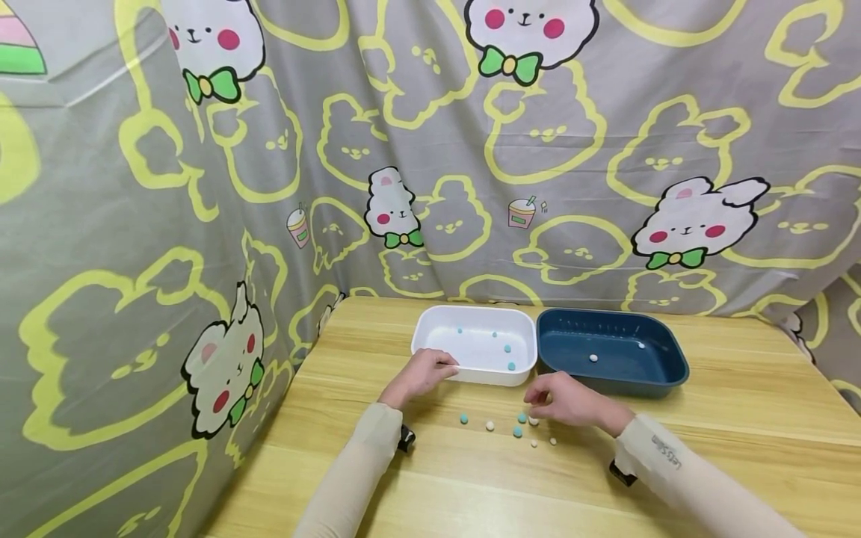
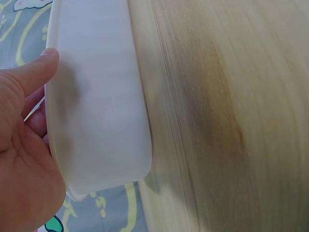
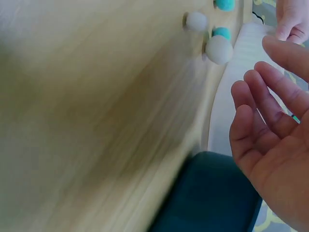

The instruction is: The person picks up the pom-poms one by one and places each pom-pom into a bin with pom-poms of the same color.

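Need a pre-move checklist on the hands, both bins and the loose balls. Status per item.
1. White bin steadied: ok, the left hand grips its rim.
2. Right hand free: ok, the right wrist view shows an empty palm.
3. White bin one colour: ok, only teal balls visible inside.
4. Dark blue bin one colour: ok, only white balls visible inside.
5. Table free of balls: not ok, loose teal and white ones remain.
6. Bins touching: cannot tell, their rims nearly meet.

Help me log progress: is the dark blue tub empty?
The dark blue tub is not empty: the head view shows two white balls inside it.
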Demonstrator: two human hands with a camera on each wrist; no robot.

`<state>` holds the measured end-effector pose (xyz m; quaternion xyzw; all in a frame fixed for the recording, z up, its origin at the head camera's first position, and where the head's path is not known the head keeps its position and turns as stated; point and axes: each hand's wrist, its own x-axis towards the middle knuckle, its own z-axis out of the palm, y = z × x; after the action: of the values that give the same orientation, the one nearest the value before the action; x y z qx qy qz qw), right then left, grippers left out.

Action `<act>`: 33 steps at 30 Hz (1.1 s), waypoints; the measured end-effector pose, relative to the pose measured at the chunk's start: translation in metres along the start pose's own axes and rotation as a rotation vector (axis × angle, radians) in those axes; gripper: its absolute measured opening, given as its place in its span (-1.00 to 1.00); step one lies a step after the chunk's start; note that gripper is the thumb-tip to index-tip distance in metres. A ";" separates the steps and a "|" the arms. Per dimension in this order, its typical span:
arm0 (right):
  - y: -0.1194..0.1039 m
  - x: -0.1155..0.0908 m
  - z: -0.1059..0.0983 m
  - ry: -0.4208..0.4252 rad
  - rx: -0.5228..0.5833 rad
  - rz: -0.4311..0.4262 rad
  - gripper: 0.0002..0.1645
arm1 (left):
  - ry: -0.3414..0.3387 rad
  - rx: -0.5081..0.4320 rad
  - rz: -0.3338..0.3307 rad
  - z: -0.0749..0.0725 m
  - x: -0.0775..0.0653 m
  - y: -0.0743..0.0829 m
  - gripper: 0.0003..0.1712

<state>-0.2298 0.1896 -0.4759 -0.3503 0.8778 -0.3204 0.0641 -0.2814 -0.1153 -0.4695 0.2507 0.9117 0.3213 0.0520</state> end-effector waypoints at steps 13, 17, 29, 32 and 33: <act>0.003 0.011 0.017 -0.061 0.007 0.030 -0.91 | -0.001 0.004 -0.004 0.002 0.001 -0.003 -0.83; 0.005 0.011 0.020 -0.071 -0.005 0.016 -0.94 | -0.002 0.012 0.000 0.002 0.001 -0.002 -0.83; 0.009 0.013 0.023 -0.092 -0.003 0.023 -0.92 | 0.007 0.015 0.028 0.002 0.001 -0.002 -0.85; 0.009 0.014 0.023 -0.092 -0.014 0.015 -0.92 | 0.008 0.013 0.030 0.002 0.001 -0.002 -0.85; 0.009 0.014 0.024 -0.091 -0.018 0.014 -0.92 | 0.008 0.012 0.030 0.001 0.001 -0.002 -0.85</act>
<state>-0.2378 0.1732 -0.4985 -0.3590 0.8792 -0.2959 0.1030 -0.2832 -0.1154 -0.4718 0.2635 0.9099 0.3176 0.0419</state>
